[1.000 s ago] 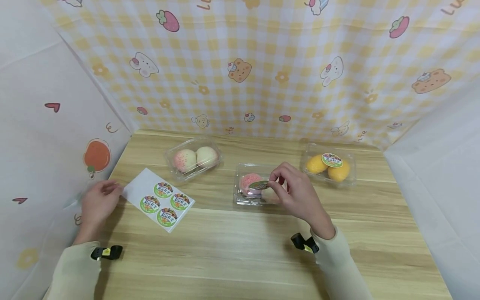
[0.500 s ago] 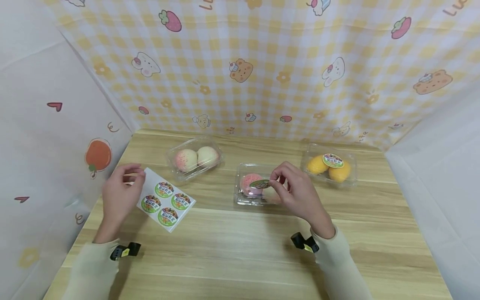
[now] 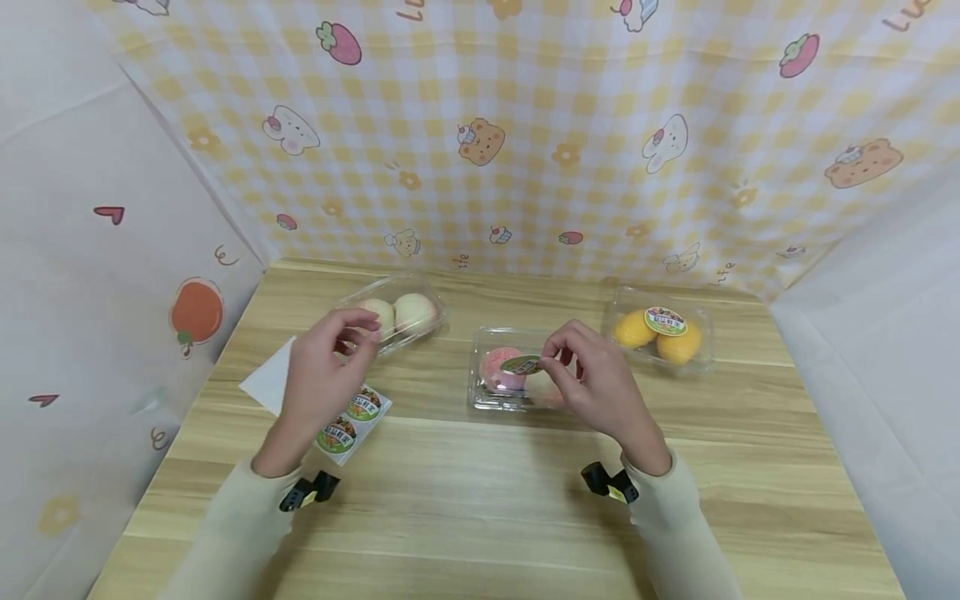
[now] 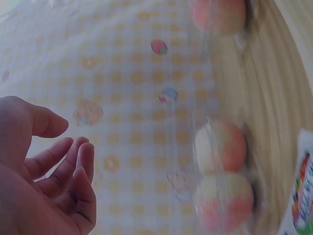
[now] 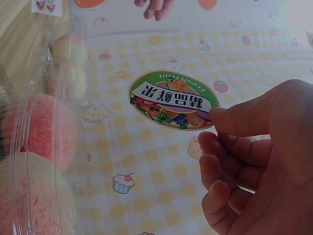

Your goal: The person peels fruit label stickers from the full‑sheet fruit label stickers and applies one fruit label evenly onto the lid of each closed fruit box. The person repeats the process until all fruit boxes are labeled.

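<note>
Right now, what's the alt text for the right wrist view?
The right hand pinches an oval "Fresh fruit" sticker by its edge, in front of a yellow-checked cloth. At picture left, a clear plastic box holds a pink ball and a cream, pink-speckled one. Part of the left hand shows at the top edge.

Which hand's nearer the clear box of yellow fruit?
Right. The right hand is just to the front-left of the box, pinching a sticker; the left hand is farther left, above the sticker sheet.
</note>
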The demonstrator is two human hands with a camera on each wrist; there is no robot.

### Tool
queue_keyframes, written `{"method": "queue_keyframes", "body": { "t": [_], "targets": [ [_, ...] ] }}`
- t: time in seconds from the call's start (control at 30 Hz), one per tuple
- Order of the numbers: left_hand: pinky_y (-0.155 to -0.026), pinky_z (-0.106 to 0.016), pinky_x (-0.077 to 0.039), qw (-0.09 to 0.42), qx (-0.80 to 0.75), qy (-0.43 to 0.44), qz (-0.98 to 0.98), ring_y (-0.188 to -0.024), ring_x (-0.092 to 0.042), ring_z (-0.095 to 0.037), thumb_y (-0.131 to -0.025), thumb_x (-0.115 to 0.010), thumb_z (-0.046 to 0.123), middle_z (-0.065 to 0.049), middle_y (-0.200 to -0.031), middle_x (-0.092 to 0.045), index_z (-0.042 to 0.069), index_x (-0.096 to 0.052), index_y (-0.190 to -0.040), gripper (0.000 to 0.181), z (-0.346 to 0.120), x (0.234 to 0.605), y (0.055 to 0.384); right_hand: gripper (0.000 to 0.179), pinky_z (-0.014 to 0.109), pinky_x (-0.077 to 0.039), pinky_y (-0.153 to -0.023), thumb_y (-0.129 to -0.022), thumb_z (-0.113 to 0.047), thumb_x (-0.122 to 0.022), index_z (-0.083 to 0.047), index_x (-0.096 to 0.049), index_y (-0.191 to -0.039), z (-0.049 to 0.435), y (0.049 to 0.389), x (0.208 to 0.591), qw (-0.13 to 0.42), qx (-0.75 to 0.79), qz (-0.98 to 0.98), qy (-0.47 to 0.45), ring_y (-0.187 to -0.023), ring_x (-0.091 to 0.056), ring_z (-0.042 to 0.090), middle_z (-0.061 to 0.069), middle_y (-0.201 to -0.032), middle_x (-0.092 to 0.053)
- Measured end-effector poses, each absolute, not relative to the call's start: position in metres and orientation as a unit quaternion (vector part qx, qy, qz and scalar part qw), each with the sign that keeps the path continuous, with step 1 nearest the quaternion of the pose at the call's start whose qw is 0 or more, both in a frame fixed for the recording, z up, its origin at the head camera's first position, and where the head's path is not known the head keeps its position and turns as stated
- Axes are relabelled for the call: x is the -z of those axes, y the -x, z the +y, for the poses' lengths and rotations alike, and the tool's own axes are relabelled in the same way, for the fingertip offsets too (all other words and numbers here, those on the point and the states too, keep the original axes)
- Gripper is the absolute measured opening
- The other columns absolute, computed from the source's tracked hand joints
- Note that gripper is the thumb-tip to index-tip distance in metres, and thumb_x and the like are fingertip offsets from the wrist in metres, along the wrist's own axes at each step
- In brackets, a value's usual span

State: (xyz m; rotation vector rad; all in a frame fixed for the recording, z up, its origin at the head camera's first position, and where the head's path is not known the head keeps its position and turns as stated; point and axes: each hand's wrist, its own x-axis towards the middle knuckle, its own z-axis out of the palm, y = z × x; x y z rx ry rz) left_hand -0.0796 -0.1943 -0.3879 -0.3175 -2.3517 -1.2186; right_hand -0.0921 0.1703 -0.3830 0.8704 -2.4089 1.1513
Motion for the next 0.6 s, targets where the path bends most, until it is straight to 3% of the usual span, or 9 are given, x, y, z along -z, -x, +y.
{"method": "queue_keyframes", "body": {
  "t": [0.3, 0.6],
  "targets": [
    [-0.073, -0.044, -0.064, 0.196, 0.434, 0.227, -0.849, -0.087, -0.076, -0.020, -0.099, -0.076, 0.004, -0.005, -0.102, -0.079, 0.003, -0.079, -0.110, 0.011, -0.135, 0.378, 0.088, 0.021, 0.025, -0.043, -0.056, -0.094, 0.006, -0.080, -0.012, -0.070, -0.094, 0.168, 0.093, 0.381, 0.172, -0.406, -0.842, -0.312, -0.075, -0.058, 0.017, -0.004, -0.090, -0.067],
    [-0.076, -0.036, -0.062, 0.171, 0.439, 0.307, -0.827, -0.087, -0.075, -0.018, -0.098, -0.080, 0.008, -0.004, -0.101, -0.079, 0.006, -0.080, -0.106, 0.008, -0.087, 0.383, 0.098, 0.020, 0.025, -0.044, -0.057, -0.094, 0.005, -0.081, -0.012, -0.071, -0.094, 0.169, 0.092, 0.381, 0.171, -0.399, -0.844, -0.315, -0.076, -0.058, 0.014, -0.004, -0.091, -0.068]
  ]
}}
